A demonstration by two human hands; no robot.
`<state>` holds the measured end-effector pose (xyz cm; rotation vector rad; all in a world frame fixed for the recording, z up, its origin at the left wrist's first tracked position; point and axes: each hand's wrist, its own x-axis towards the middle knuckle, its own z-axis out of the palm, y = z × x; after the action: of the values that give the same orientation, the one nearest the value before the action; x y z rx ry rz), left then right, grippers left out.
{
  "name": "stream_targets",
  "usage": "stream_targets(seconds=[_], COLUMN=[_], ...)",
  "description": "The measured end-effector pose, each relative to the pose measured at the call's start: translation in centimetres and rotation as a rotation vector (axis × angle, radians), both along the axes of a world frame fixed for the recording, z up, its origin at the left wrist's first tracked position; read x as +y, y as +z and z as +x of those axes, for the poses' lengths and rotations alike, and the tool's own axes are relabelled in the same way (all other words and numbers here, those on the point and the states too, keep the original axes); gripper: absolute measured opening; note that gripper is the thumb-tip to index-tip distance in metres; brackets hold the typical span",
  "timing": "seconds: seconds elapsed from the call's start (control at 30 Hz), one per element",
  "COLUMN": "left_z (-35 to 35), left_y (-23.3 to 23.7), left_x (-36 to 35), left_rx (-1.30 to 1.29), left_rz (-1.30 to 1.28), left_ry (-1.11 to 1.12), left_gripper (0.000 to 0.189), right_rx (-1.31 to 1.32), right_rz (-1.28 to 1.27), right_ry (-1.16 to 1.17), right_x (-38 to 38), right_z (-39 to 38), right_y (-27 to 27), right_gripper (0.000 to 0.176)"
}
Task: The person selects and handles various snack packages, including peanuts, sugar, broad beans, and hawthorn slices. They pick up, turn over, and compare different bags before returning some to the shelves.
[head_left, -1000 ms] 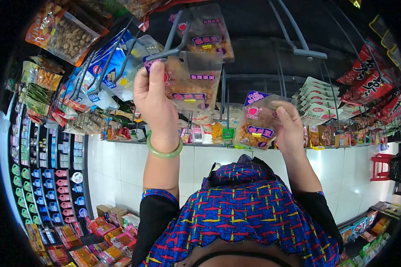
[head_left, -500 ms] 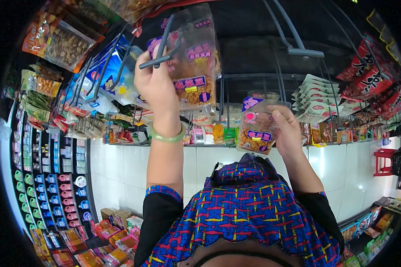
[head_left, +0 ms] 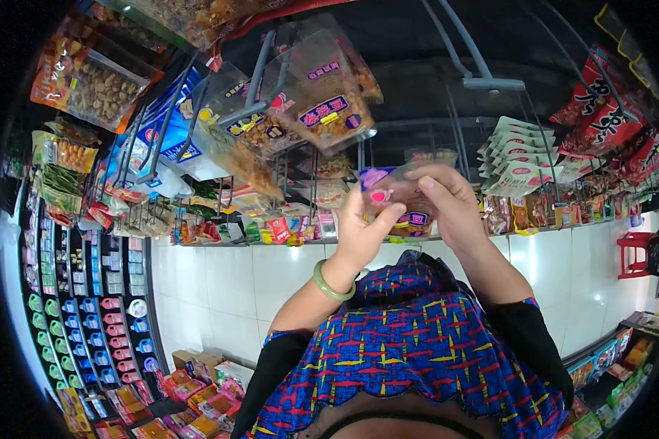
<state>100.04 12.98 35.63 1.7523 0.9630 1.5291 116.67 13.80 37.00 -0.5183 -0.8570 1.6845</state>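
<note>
A clear snack packet [head_left: 406,196] with a pink logo and purple label is held up in front of my chest by both hands. My left hand [head_left: 364,228], with a green bangle at the wrist, has its thumb on the packet's left side. On the right side, my right hand [head_left: 450,208] pinches the upper edge between thumb and fingers. The hands partly cover the packet. Above and to the left, similar bean packets [head_left: 333,110] hang tilted from a grey display hook [head_left: 252,95], apart from my hands.
Another grey hook [head_left: 490,83] juts out at upper right. Beyond it hang pale green packets [head_left: 520,157] and red bags [head_left: 600,110]. Blue packets [head_left: 172,132] and a nut bag [head_left: 99,84] hang left. A red stool [head_left: 632,254] stands on the tiled floor [head_left: 227,282].
My left hand has come down from the hanging packets and taken hold of the packet in my right hand. The hanging packets now sit tilted and spread apart.
</note>
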Motion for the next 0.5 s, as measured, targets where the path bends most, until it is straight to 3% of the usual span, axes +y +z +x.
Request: stream_targets(seconds=[0.07, 0.13, 0.2, 0.27, 0.3, 0.5], left_z=[0.2, -0.5, -1.9, -3.7, -4.0, -5.4], left_y=[0.9, 2.3, 4.3, 6.9, 8.5, 10.1], left_x=[-1.0, -0.3, 0.2, 1.3, 1.6, 4.8], left_rx=[-0.259, -0.333, -0.408, -0.387, -0.382, -0.464], left_rz=[-0.240, -0.199, -0.105, -0.036, -0.043, 0.058], left_ry=[-0.067, 0.072, 0.177, 0.226, 0.274, 0.312], left_gripper=[0.031, 0.024, 0.022, 0.020, 0.007, 0.006], right_rx=[0.048, -0.183, -0.110, -0.122, -0.149, -0.221], right_rz=[0.027, 0.316, 0.296, 0.305, 0.280, 0.090], right_ry=[0.124, -0.032, 0.024, -0.099, -0.063, -0.012], right_x=[0.0, 0.0, -0.3, -0.2, 0.0, -0.6], right_z=[-0.9, -2.4, -3.0, -3.3, -2.8, -0.6], right_y=[0.2, 0.0, 0.9, 0.8, 0.7, -1.1], right_gripper=[0.019, 0.024, 0.032, 0.039, 0.039, 0.027])
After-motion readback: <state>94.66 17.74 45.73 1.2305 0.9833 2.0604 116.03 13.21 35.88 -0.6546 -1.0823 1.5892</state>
